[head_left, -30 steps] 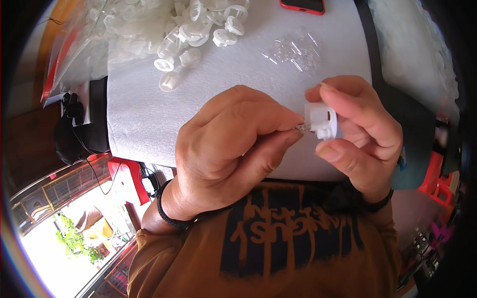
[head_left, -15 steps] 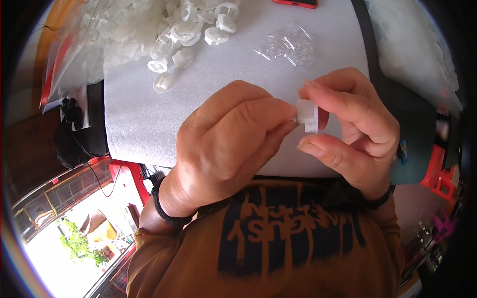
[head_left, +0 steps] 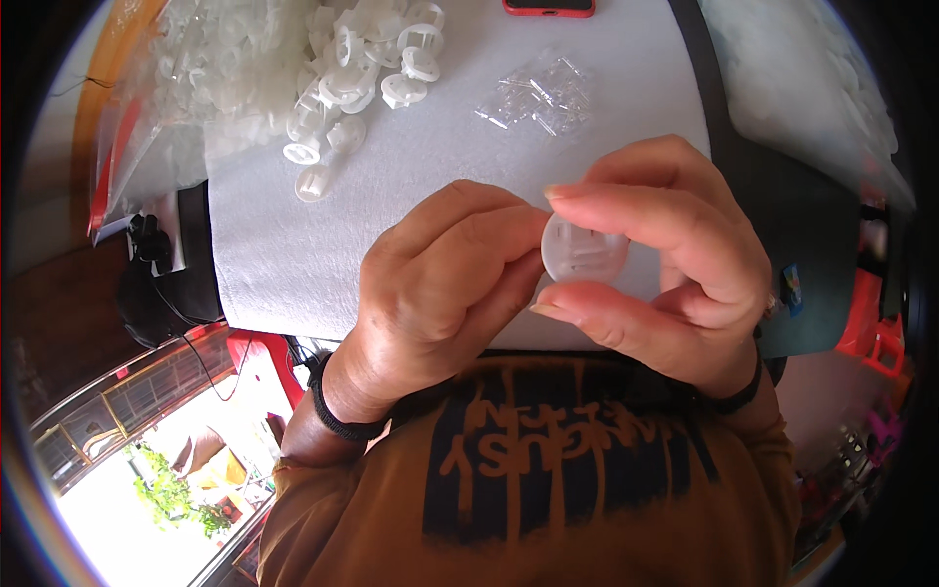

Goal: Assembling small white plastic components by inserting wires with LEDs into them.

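Note:
My right hand [head_left: 675, 249] grips a round white plastic part [head_left: 585, 252] by its rim between thumb and forefinger. A flat disc face with raised ribs and small slots is turned up toward me. Just left of it, my left hand [head_left: 455, 274] is closed in a pinch, its fingertips against or right beside the disc's left edge. Whatever the left fingers hold is hidden. Beyond the hands lies a small pile of thin transparent pins [head_left: 543, 93]. Similar white plastic parts [head_left: 344, 83] are heaped farther to the left.
A large transparent bag [head_left: 220, 73] full of white parts stands at the far left of the foam-covered table [head_left: 274, 254]. A red-cased phone [head_left: 550, 8] lies at the far edge. Another plastic bag [head_left: 797, 73] is at far right. Black cables [head_left: 152, 240] hang at left.
The white part has turned from edge-on to show its ribbed disc face. Both hands have shifted slightly, the right one leftward with the part.

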Action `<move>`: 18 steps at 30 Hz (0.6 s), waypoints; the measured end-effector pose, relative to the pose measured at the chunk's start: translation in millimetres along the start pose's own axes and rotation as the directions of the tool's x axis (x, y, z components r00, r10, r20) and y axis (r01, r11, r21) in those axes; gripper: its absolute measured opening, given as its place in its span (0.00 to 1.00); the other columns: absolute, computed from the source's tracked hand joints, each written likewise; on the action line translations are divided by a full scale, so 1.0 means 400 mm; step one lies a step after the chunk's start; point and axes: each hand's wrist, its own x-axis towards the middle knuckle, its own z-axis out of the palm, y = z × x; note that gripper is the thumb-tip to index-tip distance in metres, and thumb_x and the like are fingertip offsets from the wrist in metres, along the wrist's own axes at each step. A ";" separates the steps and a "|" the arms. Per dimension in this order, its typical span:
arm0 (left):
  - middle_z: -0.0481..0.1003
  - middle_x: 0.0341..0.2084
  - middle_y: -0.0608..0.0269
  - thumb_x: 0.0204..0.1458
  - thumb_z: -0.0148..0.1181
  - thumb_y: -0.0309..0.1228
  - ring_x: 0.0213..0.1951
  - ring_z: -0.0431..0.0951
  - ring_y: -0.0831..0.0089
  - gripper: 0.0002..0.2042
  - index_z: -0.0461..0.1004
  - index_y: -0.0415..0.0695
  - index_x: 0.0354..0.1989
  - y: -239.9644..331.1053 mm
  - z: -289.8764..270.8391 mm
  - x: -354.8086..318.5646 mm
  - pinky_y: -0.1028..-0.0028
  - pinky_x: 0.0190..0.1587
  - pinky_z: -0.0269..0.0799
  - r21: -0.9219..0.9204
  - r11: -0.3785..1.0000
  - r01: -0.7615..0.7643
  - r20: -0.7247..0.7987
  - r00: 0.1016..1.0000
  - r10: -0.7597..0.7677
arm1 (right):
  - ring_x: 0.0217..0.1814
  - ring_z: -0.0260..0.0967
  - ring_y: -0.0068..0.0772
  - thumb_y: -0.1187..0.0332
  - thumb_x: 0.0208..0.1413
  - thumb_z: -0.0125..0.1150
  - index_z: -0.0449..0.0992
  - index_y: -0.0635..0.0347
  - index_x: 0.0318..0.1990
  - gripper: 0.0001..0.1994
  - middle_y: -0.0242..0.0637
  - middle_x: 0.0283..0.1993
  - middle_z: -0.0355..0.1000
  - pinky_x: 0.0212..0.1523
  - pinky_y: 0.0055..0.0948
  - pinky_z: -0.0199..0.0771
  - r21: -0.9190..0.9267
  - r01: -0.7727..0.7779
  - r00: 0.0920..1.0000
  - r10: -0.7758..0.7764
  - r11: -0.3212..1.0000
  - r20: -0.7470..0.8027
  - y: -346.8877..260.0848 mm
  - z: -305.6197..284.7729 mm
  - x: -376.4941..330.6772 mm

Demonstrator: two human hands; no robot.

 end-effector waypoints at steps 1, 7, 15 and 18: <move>0.71 0.26 0.57 0.34 0.60 0.14 0.24 0.73 0.67 0.12 0.72 0.38 0.31 0.003 -0.003 0.002 0.75 0.23 0.69 -0.004 1.000 0.008 0.011 1.000 -0.008 | 0.36 0.64 0.26 0.75 0.36 0.67 0.72 0.66 0.43 0.22 0.40 0.39 0.66 0.36 0.20 0.63 0.017 0.000 1.000 0.000 1.000 -0.003 0.000 -0.001 0.000; 0.71 0.23 0.59 0.34 0.61 0.15 0.22 0.72 0.70 0.10 0.73 0.38 0.28 0.045 -0.040 0.045 0.76 0.21 0.66 -0.032 0.999 0.000 0.102 0.995 0.003 | 0.35 0.64 0.26 0.71 0.40 0.66 0.70 0.69 0.44 0.21 0.42 0.39 0.67 0.38 0.23 0.64 0.156 -0.061 0.996 0.071 0.986 -0.060 -0.023 -0.016 -0.004; 0.70 0.19 0.64 0.43 0.54 0.24 0.17 0.66 0.84 0.05 0.73 0.36 0.28 0.125 -0.059 0.206 0.86 0.16 0.60 -0.423 0.851 0.311 0.173 0.950 -0.261 | 0.35 0.62 0.18 0.60 0.58 0.46 0.68 0.65 0.46 0.17 0.32 0.38 0.69 0.36 0.17 0.61 0.656 -0.287 0.811 0.541 0.698 -0.222 -0.013 -0.003 -0.022; 0.72 0.21 0.67 0.47 0.53 0.27 0.18 0.66 0.83 0.06 0.74 0.38 0.30 0.159 -0.018 0.337 0.84 0.19 0.59 -0.409 0.875 0.260 0.312 0.941 -0.133 | 0.33 0.62 0.16 0.61 0.58 0.48 0.69 0.64 0.44 0.16 0.31 0.36 0.69 0.35 0.16 0.60 0.717 -0.365 0.769 0.626 0.594 -0.128 -0.014 0.005 -0.017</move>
